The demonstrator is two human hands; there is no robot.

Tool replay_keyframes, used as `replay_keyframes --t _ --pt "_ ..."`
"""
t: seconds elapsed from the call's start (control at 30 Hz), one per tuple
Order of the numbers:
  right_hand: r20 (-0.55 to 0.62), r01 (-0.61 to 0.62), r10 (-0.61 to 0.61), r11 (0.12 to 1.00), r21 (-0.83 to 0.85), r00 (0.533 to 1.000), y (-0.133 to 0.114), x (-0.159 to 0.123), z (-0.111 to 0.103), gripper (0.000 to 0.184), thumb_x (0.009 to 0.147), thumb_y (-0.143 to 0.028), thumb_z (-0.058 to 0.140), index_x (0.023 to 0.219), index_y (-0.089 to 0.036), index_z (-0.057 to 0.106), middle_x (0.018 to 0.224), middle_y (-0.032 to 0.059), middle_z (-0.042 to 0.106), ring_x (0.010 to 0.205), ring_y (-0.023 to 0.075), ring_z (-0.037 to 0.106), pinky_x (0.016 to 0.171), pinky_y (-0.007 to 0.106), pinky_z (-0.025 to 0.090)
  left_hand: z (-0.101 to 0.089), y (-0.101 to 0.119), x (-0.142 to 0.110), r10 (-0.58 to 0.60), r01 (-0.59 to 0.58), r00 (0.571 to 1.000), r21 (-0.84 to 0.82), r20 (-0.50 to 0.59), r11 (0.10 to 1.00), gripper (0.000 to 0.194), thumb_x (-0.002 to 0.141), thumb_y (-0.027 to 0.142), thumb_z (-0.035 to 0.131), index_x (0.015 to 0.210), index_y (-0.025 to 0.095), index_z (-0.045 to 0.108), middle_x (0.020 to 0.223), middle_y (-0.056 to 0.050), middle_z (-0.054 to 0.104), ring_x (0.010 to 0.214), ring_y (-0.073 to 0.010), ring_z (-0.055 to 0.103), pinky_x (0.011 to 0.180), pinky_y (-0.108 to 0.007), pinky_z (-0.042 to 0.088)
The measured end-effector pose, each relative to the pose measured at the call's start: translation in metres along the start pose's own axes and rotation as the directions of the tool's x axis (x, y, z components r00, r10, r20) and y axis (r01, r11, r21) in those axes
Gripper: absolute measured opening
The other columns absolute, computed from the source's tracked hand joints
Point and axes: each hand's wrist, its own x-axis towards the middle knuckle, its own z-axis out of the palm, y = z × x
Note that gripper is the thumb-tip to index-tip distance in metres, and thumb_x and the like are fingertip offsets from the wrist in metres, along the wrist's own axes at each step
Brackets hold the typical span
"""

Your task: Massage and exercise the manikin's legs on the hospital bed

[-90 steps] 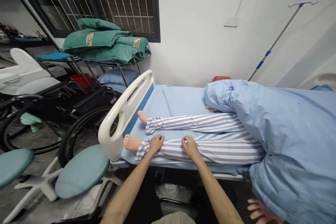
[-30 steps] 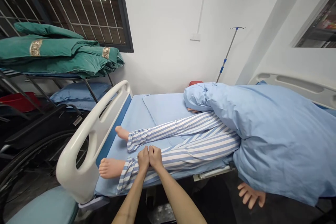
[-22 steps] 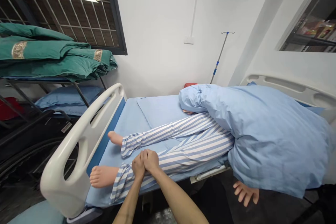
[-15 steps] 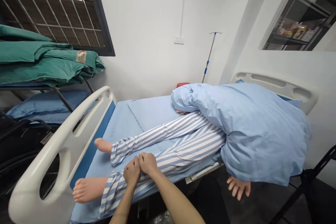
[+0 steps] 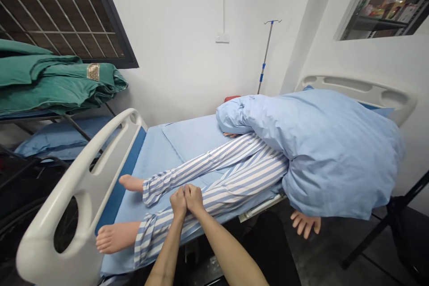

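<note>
The left hand [image 5: 178, 202] and right hand [image 5: 193, 198], both curled closed, sit together on the near leg of the blue-and-white striped cloth trousers [image 5: 231, 190]. It slants along the blue-sheeted bed's [image 5: 192, 136] near edge, bare foot [image 5: 119, 236] nearer the left.

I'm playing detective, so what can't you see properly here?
Head view: what the left hand and right hand may grip, hidden beneath them.
Head view: the figure's upper body, under the blue quilt.
Head view: the green bundle's end, cut by the left edge.
Head view: shelf items, too small.
</note>
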Motion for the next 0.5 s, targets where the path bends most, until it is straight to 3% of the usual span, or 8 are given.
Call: replay_keyframes --t 0.13,0.27,0.5 --pt "-0.016 -0.020 0.020 0.999 0.036 1.000 0.003 0.004 0.002 0.045 0.098 -0.028 0.029 0.075 -0.018 0.067 0.074 0.0050 0.070 0.065 0.0132 0.058 0.060 0.023 0.034 0.008 -0.010 -0.004 0.071 -0.075 0.997 0.137 0.037 0.988 0.038 0.084 0.039 0.036 0.055 0.017 0.049 0.059 -0.005 0.056 0.061 -0.0142 0.045 0.060 -0.026 0.033" --pt "0.033 -0.048 0.048 0.999 -0.024 0.998 -0.001 0.007 -0.002 0.043 0.097 -0.027 0.032 0.078 -0.018 0.069 0.080 0.0053 0.072 0.071 0.0138 0.061 0.062 0.022 0.037 0.010 -0.017 -0.001 0.065 -0.069 0.997 0.197 0.028 0.978 0.041 0.088 0.038 0.031 0.057 0.017 0.048 0.061 -0.006 0.056 0.064 -0.0145 0.045 0.061 -0.027 0.031" --pt "0.104 0.052 -0.024 0.961 -0.272 0.994 -0.022 0.018 -0.045 0.036 0.094 -0.033 0.038 0.087 -0.018 0.071 0.081 0.0074 0.072 0.073 0.0188 0.064 0.066 0.026 0.041 0.013 -0.018 0.002 0.044 -0.052 0.998 0.230 0.040 0.972 0.039 0.085 0.038 0.035 0.054 0.018 0.047 0.056 -0.003 0.050 0.058 -0.0131 0.038 0.056 -0.026 0.025"
